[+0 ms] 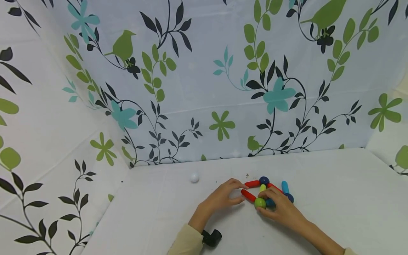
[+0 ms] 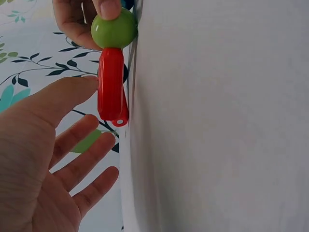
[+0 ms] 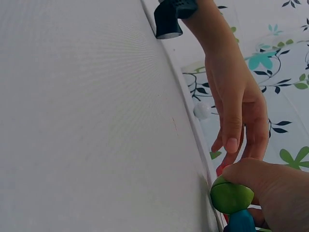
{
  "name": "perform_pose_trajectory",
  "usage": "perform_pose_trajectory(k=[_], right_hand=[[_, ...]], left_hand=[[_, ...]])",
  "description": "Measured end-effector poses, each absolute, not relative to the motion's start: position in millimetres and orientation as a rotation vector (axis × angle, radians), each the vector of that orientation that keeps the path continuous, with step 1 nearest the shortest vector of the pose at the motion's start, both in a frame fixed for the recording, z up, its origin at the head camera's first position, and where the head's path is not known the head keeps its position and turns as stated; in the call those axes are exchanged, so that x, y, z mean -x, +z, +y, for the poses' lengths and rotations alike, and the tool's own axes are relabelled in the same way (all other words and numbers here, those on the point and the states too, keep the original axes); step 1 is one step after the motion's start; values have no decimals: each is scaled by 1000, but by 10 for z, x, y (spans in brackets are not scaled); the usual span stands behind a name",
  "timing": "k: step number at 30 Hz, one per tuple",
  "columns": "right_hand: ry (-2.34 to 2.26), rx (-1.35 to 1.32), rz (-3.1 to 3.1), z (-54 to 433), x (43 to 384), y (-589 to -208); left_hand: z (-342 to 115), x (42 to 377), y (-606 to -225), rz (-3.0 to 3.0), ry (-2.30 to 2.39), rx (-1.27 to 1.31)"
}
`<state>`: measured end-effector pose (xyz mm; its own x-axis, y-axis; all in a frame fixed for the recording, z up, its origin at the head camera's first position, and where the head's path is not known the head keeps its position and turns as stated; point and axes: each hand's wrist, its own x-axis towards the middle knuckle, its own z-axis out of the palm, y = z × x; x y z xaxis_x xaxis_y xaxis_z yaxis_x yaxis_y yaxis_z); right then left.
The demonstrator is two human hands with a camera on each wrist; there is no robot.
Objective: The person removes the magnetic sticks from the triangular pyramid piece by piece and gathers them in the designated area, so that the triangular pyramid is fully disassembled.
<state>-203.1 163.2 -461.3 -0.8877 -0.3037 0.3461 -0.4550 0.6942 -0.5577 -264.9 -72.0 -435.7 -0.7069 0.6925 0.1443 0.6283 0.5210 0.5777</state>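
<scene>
On the white table lies a joined figure of coloured rods and balls. My right hand (image 1: 282,209) pinches its green ball (image 1: 260,203), thumb at the near side. From that ball a red rod (image 1: 248,195) sticks out to the left, and a blue rod (image 1: 270,203) shows beneath the right fingers. My left hand (image 1: 221,194) is just left of the figure, fingers spread, its thumb right at the red rod (image 2: 110,84) in the left wrist view. A yellow-green rod (image 1: 262,187) runs back to a dark blue ball (image 1: 264,180), where another red rod (image 1: 253,184) joins.
A white ball (image 1: 194,177) sits apart near the table's back left. At the figure's right are a light blue rod (image 1: 285,186) and a second dark blue ball (image 1: 289,198). Patterned cloth (image 1: 191,88) hangs behind the table. A black wrist device (image 1: 213,238) is on the left arm.
</scene>
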Motion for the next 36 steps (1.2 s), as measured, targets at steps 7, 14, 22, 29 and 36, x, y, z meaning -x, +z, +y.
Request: perform_pose_trajectory(k=[7, 14, 22, 29, 36], right_hand=[[963, -648, -2644, 1646, 2026, -4604], [964, -669, -2607, 1643, 2018, -4616], [960, -688, -2583, 1647, 2012, -4624], [964, -684, -2588, 1645, 2005, -4601], [957, -712, -2559, 1646, 2004, -4617]], left_hand=[[-579, 2657, -4399, 2609, 905, -1325], [-483, 2700, -4434, 2652, 725, -1477], [-451, 2676, -4406, 2693, 644, -1420], [-428, 2651, -4375, 2683, 625, -1416], [-415, 2652, -4373, 2710, 585, -1427]])
